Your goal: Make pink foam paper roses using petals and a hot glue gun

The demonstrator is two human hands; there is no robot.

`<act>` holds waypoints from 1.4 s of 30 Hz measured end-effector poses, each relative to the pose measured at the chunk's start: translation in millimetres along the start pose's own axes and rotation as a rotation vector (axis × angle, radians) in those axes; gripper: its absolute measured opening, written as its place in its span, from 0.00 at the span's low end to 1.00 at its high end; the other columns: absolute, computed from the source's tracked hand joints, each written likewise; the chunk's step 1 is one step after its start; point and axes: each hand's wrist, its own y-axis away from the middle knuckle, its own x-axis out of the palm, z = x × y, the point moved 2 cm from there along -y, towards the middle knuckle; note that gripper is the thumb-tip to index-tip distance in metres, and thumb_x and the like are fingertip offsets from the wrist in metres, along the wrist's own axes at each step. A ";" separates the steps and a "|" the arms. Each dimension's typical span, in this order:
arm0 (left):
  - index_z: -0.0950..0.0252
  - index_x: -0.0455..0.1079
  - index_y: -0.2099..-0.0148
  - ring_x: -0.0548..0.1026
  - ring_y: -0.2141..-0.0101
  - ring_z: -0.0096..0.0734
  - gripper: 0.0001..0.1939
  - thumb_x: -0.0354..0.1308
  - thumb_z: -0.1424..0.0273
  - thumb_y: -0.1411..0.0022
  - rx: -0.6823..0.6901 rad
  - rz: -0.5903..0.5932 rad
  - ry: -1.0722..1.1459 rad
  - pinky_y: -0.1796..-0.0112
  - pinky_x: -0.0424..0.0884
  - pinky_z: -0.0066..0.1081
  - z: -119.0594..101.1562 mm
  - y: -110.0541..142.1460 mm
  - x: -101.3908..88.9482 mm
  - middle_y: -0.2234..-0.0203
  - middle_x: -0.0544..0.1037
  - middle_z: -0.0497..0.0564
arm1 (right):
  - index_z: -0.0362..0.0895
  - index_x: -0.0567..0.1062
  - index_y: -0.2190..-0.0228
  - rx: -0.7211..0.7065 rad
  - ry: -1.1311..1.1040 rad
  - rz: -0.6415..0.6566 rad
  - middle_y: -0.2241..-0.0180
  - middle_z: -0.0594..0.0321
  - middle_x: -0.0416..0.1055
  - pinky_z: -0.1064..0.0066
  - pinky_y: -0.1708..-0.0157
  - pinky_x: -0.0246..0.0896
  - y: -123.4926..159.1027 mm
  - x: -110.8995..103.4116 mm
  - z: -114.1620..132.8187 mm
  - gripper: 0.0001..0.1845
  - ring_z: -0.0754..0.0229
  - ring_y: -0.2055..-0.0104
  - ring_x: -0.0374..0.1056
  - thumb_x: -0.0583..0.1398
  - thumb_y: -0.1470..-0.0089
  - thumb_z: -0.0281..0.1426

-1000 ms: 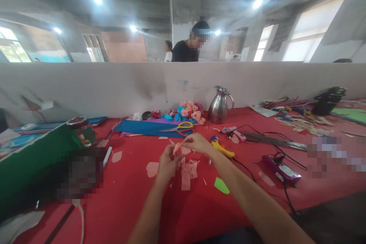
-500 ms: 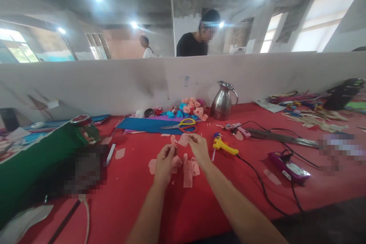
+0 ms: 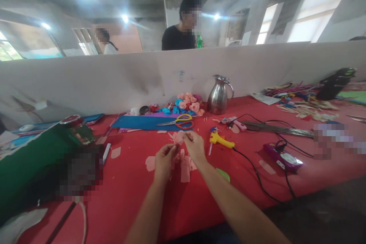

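Observation:
My left hand pinches the base of a small pink paper flower above the red table. Fingers of my right hand close on a pink paper petal, which lies against the flower's side. Where petal and flower meet is too blurred to tell them fully apart. Beneath my hands lie loose pink paper strips and a petal piece. Right of my right hand, a yellow glue gun rests on the table. Scissors with yellow and red handles lie beyond on blue paper.
Finished paper roses and a steel jug stand by the white partition. A purple power strip with cords lies right, a glass jar left. Something green shows beside my right forearm. A person is beyond the partition.
My right hand has brought the petal against the flower; before, they were apart. The view has shifted slightly. A green thing now shows by my right forearm, and a green bottle by the person.

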 end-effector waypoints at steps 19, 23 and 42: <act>0.69 0.73 0.65 0.68 0.81 0.23 0.19 0.65 0.60 0.57 0.007 -0.021 -0.152 0.79 0.62 0.22 -4.7 4.7 2.6 0.80 0.74 0.48 | 0.43 0.74 0.70 0.041 -0.088 0.027 0.72 0.61 0.75 0.72 0.70 0.63 3.1 5.1 1.0 0.14 0.60 0.70 0.70 0.56 0.51 0.40; 0.68 0.73 0.64 0.67 0.83 0.22 0.19 0.65 0.60 0.57 -0.001 -0.028 -0.161 0.80 0.62 0.23 -5.5 5.7 3.1 0.82 0.74 0.47 | 0.43 0.74 0.70 0.055 -0.067 0.017 0.73 0.61 0.75 0.72 0.71 0.62 3.0 4.7 0.4 0.13 0.60 0.71 0.70 0.56 0.52 0.39; 0.67 0.75 0.65 0.69 0.81 0.25 0.18 0.66 0.61 0.58 0.004 -0.087 -0.201 0.78 0.63 0.25 -3.9 4.7 4.0 0.79 0.76 0.49 | 0.43 0.72 0.74 0.036 -0.113 0.020 0.77 0.64 0.71 0.73 0.71 0.60 4.5 4.3 1.3 0.13 0.61 0.73 0.67 0.55 0.51 0.40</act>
